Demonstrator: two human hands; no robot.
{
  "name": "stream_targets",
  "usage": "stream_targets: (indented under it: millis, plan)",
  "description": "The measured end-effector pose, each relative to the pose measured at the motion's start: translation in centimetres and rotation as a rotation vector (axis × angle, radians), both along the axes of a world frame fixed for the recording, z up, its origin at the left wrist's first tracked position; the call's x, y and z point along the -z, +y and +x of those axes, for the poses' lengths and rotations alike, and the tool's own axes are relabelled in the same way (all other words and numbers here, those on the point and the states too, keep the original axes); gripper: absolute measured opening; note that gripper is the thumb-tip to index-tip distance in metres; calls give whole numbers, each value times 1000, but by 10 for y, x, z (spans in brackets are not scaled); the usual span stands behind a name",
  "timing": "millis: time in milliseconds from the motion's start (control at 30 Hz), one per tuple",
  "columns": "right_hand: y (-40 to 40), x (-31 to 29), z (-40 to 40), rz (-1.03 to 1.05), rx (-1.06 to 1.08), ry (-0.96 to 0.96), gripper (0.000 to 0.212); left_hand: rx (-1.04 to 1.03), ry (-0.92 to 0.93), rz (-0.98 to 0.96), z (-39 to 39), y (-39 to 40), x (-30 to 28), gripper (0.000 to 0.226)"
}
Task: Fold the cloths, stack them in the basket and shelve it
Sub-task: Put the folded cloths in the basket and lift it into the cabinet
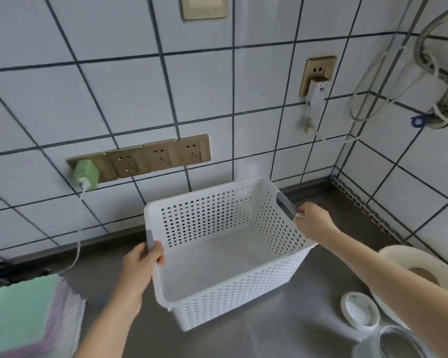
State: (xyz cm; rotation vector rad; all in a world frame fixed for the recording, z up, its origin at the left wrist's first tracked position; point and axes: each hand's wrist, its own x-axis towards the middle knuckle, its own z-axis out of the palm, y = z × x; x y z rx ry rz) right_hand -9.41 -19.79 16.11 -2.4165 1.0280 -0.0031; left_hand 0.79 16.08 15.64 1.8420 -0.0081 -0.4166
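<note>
A white perforated plastic basket point(225, 290) with grey handles stands on the grey steel counter, tilted a little, and nothing lies inside it. My left hand point(140, 264) grips its left grey handle. My right hand point(314, 222) grips the right grey handle at the far corner. A stack of cloths point(23, 319), green on top with pale purple edges beneath, lies at the lower left of the counter, apart from the basket.
A tiled wall with a row of sockets point(150, 158) and a green charger point(86, 174) with a white cable rises behind. A white round appliance point(409, 257), a small white lid point(360, 311) and a glass jar point(398, 342) sit at the right. Hoses point(435, 68) hang in the corner.
</note>
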Motion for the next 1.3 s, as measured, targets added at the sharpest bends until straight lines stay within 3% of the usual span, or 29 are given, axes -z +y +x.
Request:
stream_targets:
  millis: [333,667,800,900,1000,1067,1200,1300]
  plan:
    - [145,21,-7,41,-40,-113,21,-171,53,27,-2,143,36,39]
    - [188,40,-25,14,31,-213,20,-161,103,22,-6,173,56,40]
    - [193,42,-28,2,71,-223,22,-132,87,10,-9,168,52,30]
    - [197,36,-31,-68,82,-167,25,-91,98,-20,-8,163,49,22]
    - [212,25,-28,-352,34,76,34,-70,102,-54,-4,161,51,20]
    - [233,16,-18,-490,-79,119,41,-67,110,-78,-3,163,52,15]
    - [315,-3,17,-260,-315,-78,44,-87,116,-136,-2,182,45,36]
    - [389,-14,42,-89,-459,-251,43,-188,28,-144,6,216,38,29]
